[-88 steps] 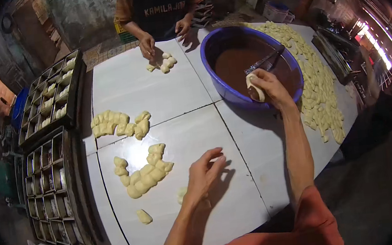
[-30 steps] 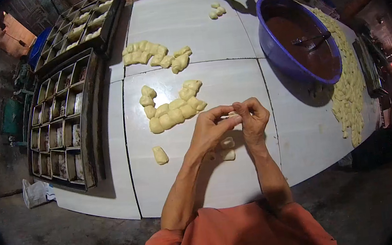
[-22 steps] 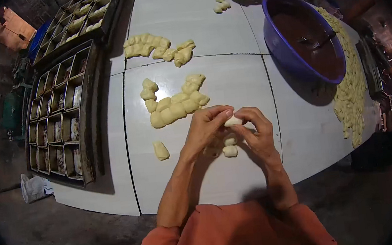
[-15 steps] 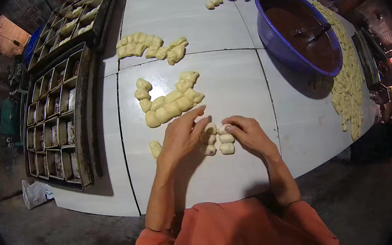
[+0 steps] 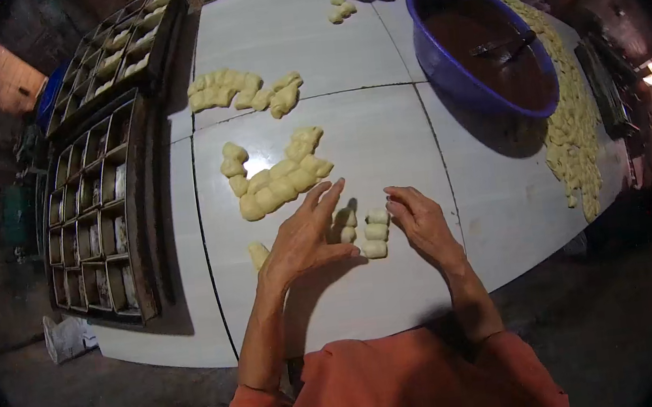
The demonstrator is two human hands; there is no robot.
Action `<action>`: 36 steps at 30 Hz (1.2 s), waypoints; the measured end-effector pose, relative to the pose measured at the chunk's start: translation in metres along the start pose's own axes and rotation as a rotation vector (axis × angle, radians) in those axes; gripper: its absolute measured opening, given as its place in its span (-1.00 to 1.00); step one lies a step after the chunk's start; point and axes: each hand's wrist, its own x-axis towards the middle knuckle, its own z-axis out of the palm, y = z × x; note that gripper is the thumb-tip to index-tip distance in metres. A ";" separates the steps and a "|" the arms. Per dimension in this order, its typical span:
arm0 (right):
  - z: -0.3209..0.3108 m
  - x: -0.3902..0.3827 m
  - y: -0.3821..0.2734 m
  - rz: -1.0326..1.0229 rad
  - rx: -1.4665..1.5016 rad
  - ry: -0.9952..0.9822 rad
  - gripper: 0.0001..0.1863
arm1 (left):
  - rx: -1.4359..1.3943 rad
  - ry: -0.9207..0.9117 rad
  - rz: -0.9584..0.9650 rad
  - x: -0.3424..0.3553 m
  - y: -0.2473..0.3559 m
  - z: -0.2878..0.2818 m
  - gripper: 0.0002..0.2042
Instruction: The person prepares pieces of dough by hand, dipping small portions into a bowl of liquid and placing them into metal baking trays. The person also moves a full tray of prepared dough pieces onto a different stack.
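Note:
Two short columns of small dough rolls lie side by side on the white table (image 5: 400, 299). Just to the left of the right column of rolls (image 5: 375, 232), part of the left column of rolls (image 5: 347, 219) is hidden behind my left hand (image 5: 306, 237). That hand is open, its fingers stretched forward and its thumb reaching toward the lower rolls. On the other side, my right hand (image 5: 426, 229) is open too, fingers slightly bent, beside the right column and apart from it. A single dough piece (image 5: 258, 254) shows partly beyond my left wrist.
Joined dough pieces (image 5: 284, 182) lie ahead, with another dough cluster (image 5: 227, 89) farther off. Baking tins in racks (image 5: 89, 220) line the left side. A purple basin (image 5: 439, 72) of brown stuff stands at the right, beside a long spread of dough pieces (image 5: 570, 146).
My right hand has drawn away from the right column to its right. The thumb of my left hand has spread outward and down. The whole view has shifted slightly.

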 end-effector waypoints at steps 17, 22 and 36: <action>-0.059 -0.111 0.085 0.385 0.137 0.440 -0.72 | 1.242 0.300 0.518 0.262 0.184 0.078 0.02; -0.071 -0.118 0.092 0.404 0.084 0.507 -0.73 | 1.570 0.209 0.658 0.243 0.176 0.083 -0.03; -0.110 -0.040 0.042 0.036 -0.155 0.648 -0.57 | -0.908 0.021 0.434 0.160 0.131 0.048 0.22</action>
